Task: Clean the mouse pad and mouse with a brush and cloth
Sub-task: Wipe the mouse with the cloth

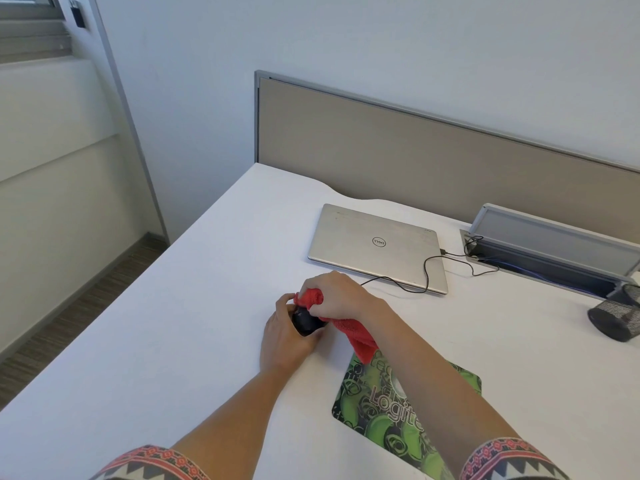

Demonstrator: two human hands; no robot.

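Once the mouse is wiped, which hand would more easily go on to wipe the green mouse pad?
Probably the right hand. It already grips the red cloth, whose loose end hangs just above the mouse pad, and its forearm lies across that pad. The left hand is busy holding the mouse.

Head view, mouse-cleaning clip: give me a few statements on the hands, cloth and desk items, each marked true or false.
1. The left hand holds the black mouse. True.
2. The right hand grips a blue cloth. False: the cloth is red.
3. The laptop is open. False: its lid is shut.
4. The mouse sits on the mouse pad. False: it is held left of the pad.
5. A cable runs across the laptop's lid. True.
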